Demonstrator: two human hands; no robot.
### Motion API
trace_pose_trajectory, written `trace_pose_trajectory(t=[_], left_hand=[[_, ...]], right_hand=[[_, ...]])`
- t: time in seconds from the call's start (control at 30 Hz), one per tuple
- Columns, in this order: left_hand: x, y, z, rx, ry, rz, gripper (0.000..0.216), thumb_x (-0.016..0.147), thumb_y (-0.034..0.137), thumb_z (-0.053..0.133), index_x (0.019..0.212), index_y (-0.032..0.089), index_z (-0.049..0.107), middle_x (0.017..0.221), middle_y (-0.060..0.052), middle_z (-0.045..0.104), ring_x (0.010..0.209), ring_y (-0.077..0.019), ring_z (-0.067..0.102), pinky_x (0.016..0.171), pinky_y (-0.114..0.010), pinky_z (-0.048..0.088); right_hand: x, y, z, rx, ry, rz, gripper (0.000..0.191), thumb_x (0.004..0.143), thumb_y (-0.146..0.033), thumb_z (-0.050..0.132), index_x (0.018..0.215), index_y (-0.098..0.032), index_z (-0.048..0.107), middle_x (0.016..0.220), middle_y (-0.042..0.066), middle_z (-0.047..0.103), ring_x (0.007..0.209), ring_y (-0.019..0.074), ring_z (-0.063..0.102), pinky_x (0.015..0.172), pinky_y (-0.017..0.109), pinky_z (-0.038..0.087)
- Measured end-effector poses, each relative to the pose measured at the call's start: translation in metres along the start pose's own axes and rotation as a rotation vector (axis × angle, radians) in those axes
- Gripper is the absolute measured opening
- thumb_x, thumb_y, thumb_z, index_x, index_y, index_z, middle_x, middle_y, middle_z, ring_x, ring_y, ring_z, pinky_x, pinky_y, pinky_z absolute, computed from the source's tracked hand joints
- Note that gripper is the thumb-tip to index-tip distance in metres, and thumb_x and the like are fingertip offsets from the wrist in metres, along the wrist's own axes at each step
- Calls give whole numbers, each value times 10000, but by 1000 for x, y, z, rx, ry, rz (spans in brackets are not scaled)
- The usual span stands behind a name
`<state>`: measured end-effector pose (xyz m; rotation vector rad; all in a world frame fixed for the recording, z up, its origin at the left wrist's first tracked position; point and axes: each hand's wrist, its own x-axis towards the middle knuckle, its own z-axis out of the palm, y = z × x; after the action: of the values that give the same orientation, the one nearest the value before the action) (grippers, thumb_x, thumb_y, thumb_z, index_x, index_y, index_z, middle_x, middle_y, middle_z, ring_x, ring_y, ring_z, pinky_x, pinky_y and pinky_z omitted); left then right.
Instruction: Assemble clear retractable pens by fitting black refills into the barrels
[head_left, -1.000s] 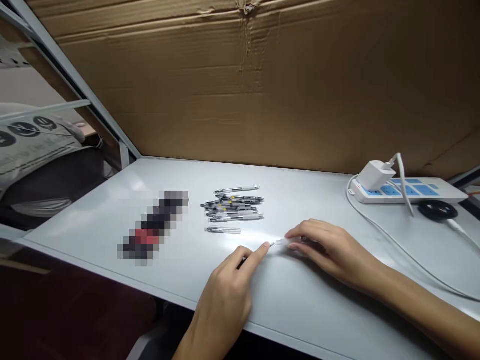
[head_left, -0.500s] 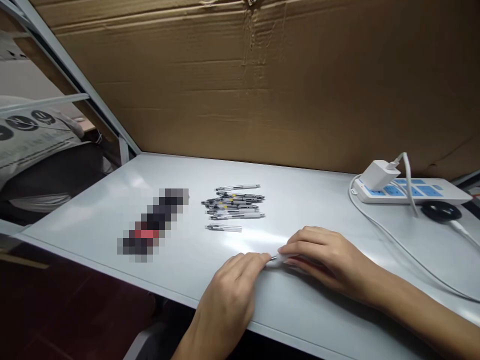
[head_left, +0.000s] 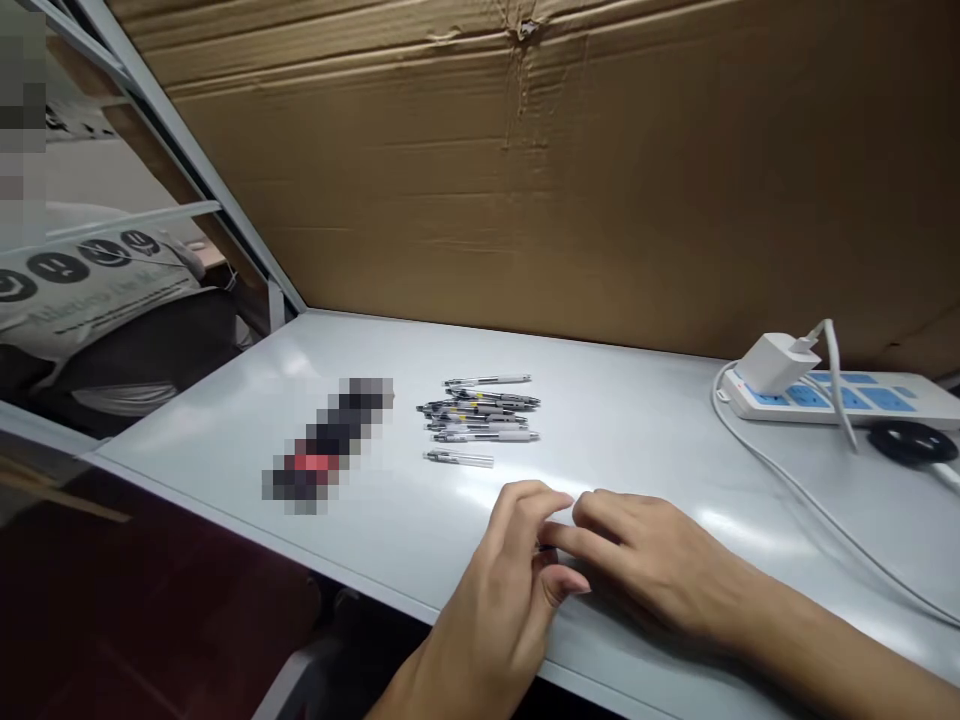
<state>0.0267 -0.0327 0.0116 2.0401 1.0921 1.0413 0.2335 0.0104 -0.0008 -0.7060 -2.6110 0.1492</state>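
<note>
My left hand [head_left: 510,590] is at the table's front edge, its thumb and index finger spread apart. Against it, my right hand [head_left: 645,550] rests low over the table with fingers bent and pressed down. A small dark tip [head_left: 548,547] shows between the two hands; the rest of that thing is hidden by the fingers. Beyond the hands lies a pile of clear and grey pens [head_left: 487,421], several side by side. Nearer to me, a short clear pen part [head_left: 459,459] lies apart from the pile.
A white power strip [head_left: 855,395] with a plugged-in charger [head_left: 774,363] stands at the back right. Its white cable [head_left: 795,490] runs along the right side. A black round object [head_left: 911,441] is beside it. A blurred dark and red item [head_left: 326,440] lies left. Cardboard [head_left: 487,200] walls the back.
My left hand has turned and its thumb and index finger have come apart. Both hands are closer together, and my right fingers have bent more. The view has shifted slightly.
</note>
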Motion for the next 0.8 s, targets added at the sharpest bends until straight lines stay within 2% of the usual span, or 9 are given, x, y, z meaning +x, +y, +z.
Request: trace_pose_trajectory(t=[0.13, 0.2, 0.27, 0.33, 0.4, 0.47, 0.57, 0.73, 0.8], left_hand=[[6, 7, 7, -64, -6, -12, 502, 1069, 557, 352, 1456, 243, 414, 1275, -121, 614, 1003, -190, 673, 873, -318, 620], [8, 4, 2, -20, 7, 14, 568, 1057, 610, 292, 1421, 219, 483, 1279, -130, 630, 1042, -196, 673, 882, -316, 617], [10, -5, -11, 124, 76, 55, 519, 1079, 560, 298, 1270, 206, 626, 1220, -116, 671, 1077, -206, 669, 898, -325, 603], [12, -19, -29, 385, 204, 87, 319, 1088, 375, 439, 1069, 208, 710, 1067, -76, 716, 1035, -209, 671, 895, -342, 576], [14, -33, -46, 623, 278, 36, 206, 1052, 259, 531, 1070, 204, 729, 1036, -61, 723, 994, -213, 662, 876, -358, 560], [15, -44, -55, 761, 251, 32, 175, 1027, 231, 575, 1080, 204, 740, 992, -53, 718, 938, -215, 646, 804, -347, 555], [15, -50, -55, 872, 170, -3, 157, 983, 198, 644, 1101, 217, 746, 997, -49, 702, 924, -227, 616, 765, -350, 543], [16, -43, -44, 858, 153, -40, 80, 938, 174, 704, 977, 231, 745, 1146, -68, 666, 1070, -263, 585, 861, -398, 524], [17, -40, -39, 816, 113, -40, 76, 943, 148, 690, 957, 219, 715, 1143, -61, 676, 1082, -260, 598, 865, -399, 514]], right_hand=[[-2, 4, -3, -99, 58, 16, 227, 1061, -231, 464, 1157, -267, 665, 747, -8, 552, 607, 160, 489, 545, 295, 333], [-3, 6, -5, -101, 93, 38, 206, 1047, -223, 485, 1078, -258, 686, 730, -4, 546, 607, 155, 483, 547, 291, 326], [-4, 8, -7, -68, 119, 85, 205, 1045, -231, 480, 1043, -245, 684, 742, 5, 552, 603, 151, 484, 546, 289, 328], [-5, 11, -8, -7, 111, 168, 208, 1050, -247, 467, 1045, -238, 674, 781, 16, 573, 612, 147, 510, 554, 284, 350], [-7, 15, -8, 51, 80, 257, 219, 1061, -269, 450, 1051, -238, 667, 826, 27, 596, 622, 144, 541, 568, 282, 377], [-8, 20, -6, 99, 40, 327, 239, 1071, -305, 433, 1051, -244, 663, 874, 37, 617, 625, 144, 563, 580, 285, 404], [-9, 25, -4, 146, -2, 404, 258, 1080, -344, 416, 1065, -258, 659, 937, 44, 630, 642, 148, 590, 601, 296, 441], [-10, 27, -4, 161, -40, 441, 268, 1084, -369, 406, 1097, -280, 659, 978, 37, 628, 680, 153, 617, 630, 308, 471], [-10, 25, -3, 157, -53, 433, 274, 1084, -374, 406, 1099, -283, 664, 974, 35, 628, 676, 153, 617, 627, 310, 471]])
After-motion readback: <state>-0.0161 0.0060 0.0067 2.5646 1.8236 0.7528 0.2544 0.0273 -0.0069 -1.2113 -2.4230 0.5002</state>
